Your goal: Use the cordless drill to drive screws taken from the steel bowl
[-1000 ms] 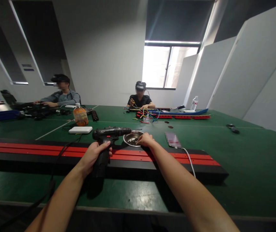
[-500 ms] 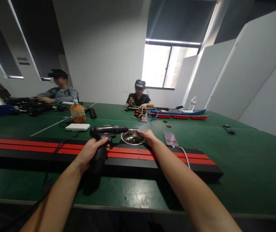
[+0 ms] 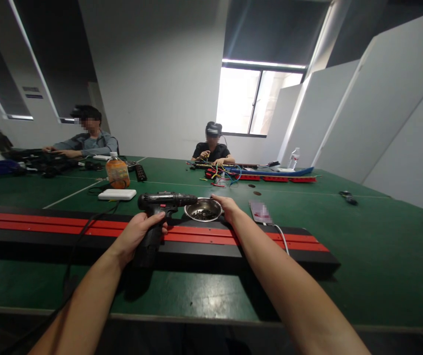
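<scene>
A black cordless drill [image 3: 167, 199] is held in my left hand [image 3: 140, 229], whose fingers wrap round its grip. Its chuck points right, to the left rim of a round metal bowl [image 3: 204, 217]. Small dark pieces lie in the bowl, too small to make out singly. At the bowl's right rim is my right hand [image 3: 228, 207], its fingers closed on the edge, with some fingertips hidden. Below both hands a long black bar with red strips [image 3: 192, 235] lies across the green table [image 3: 381, 256].
Behind the bar are a white power bank [image 3: 117, 195], an orange drink bottle [image 3: 118, 172] and a phone [image 3: 260, 212] with a white cable. Farther back, two people sit by coloured wires [image 3: 220, 175], a blue strip and dark parts. A black cable crosses the bar at left.
The view has shifted slightly, so the background sits a little farther left. The thin bit seen past the chuck over the bowl no longer shows clearly. Both hands keep nearly the same places.
</scene>
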A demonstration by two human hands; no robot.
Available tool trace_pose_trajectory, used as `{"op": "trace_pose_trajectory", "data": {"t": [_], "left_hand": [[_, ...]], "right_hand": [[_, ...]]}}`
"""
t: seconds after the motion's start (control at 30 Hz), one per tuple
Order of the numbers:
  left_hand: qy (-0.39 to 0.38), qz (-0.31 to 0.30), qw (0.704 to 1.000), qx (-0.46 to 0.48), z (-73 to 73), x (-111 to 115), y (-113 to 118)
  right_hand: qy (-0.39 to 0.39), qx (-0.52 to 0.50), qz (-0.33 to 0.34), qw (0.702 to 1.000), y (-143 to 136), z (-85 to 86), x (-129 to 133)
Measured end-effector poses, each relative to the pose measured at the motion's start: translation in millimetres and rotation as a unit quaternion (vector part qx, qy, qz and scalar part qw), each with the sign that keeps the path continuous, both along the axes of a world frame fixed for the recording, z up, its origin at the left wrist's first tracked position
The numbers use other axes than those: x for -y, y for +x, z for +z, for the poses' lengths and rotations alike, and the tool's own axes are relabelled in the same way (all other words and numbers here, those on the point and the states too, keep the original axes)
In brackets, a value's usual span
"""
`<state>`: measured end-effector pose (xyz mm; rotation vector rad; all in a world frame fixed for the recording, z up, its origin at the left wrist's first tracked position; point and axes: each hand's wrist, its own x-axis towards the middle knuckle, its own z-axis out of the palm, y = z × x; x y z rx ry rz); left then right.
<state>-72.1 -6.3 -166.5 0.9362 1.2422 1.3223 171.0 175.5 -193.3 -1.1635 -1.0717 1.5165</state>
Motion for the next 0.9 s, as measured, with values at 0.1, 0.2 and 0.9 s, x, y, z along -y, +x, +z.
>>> {"op": "trace_pose_trajectory", "data": {"t": [0.1,0.2,0.9], "left_hand": [[0.001,0.001,1.000,-0.001,-0.2,0.0,0.1],[0.000,0.006,1.000,0.000,0.4,0.3,0.8],[0.009,0.025,1.000,0.003,2.1,1.2,3.8]], "right_hand": [[-0.012,-0.003,-0.002,1.000,-0.1,1.1,0.4],[-0.024,-0.006,0.007,1.000,0.5,3.0,1.8],[-0.042,-0.022,0.028,0.998,0.7,2.2,0.5]]}}
